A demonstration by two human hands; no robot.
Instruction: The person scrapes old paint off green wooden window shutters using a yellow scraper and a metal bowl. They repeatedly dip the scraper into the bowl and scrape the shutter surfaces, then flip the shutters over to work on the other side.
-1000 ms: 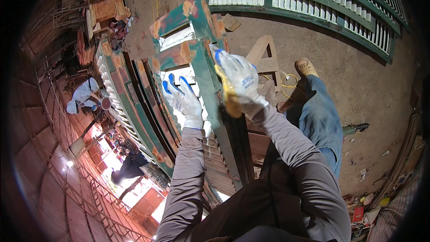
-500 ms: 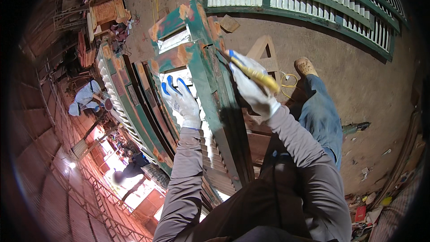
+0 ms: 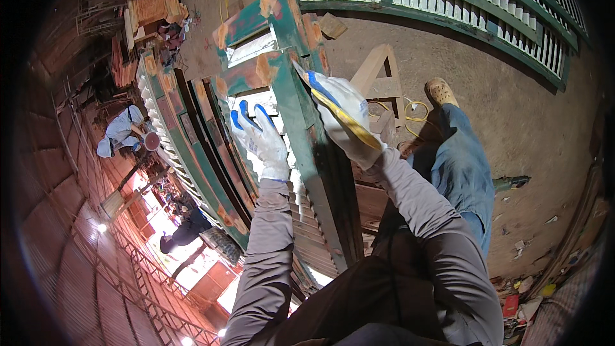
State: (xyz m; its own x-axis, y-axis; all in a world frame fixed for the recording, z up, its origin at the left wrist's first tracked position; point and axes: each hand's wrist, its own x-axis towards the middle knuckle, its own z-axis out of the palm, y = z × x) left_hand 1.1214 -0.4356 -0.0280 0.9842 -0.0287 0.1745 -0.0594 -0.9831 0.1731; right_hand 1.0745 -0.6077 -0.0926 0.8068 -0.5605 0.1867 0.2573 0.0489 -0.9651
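A green louvred wooden shutter (image 3: 285,99), patched with orange-brown filler, stands before me with its white slats partly in shadow. My left hand (image 3: 261,144), in a white glove with blue fingertips, rests on the slats and frame with its fingers spread. In my gloved right hand (image 3: 346,112) is a yellow-handled tool with a narrow pointed blade (image 3: 349,122). Its metal tip is at the green frame edge, by a joint between two rails. The palm hides part of the handle, so the tool's exact kind is unclear.
More shutters (image 3: 192,147) stand in a row to the left, and others (image 3: 423,0) lie at the far right. An A-shaped wooden piece (image 3: 381,80) and a yellow cord (image 3: 416,112) are near my foot. A person (image 3: 122,131) works at far left.
My right hand has shifted slightly left and down, bringing the tool's tip onto the frame edge. The left hand stays almost in place on the slats.
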